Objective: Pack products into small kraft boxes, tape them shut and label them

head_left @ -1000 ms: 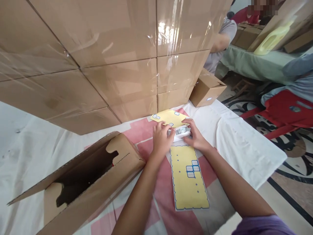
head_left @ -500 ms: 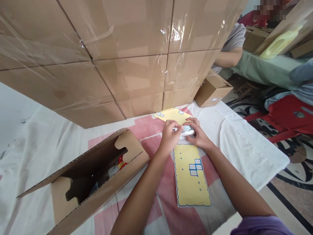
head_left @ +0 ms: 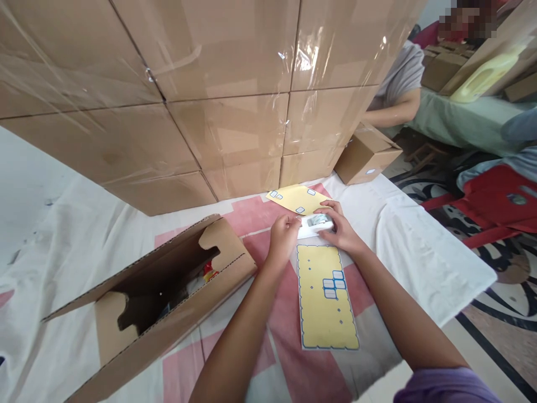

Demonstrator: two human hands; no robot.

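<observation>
A small white packet (head_left: 315, 225) lies on the cloth just beyond a long yellow sticker sheet (head_left: 324, 296) with a few blue-edged labels. My right hand (head_left: 342, 229) curls round the packet's right end, fingers closed on it. My left hand (head_left: 282, 239) pinches at the packet's left end with thumb and forefinger together. A second yellow sheet (head_left: 295, 199) lies just behind the packet, near the carton wall.
A wall of film-wrapped cartons (head_left: 218, 89) stands close behind. An open cardboard box (head_left: 168, 302) lies on its side at the left with goods inside. A small carton (head_left: 367, 154) sits at the right, and another person's arm (head_left: 394, 109) rests beyond it. Red chair (head_left: 495, 201) at right.
The view has drifted, showing the open box further right. My left hand has drawn back slightly to the packet's left end; my right hand stays on it.
</observation>
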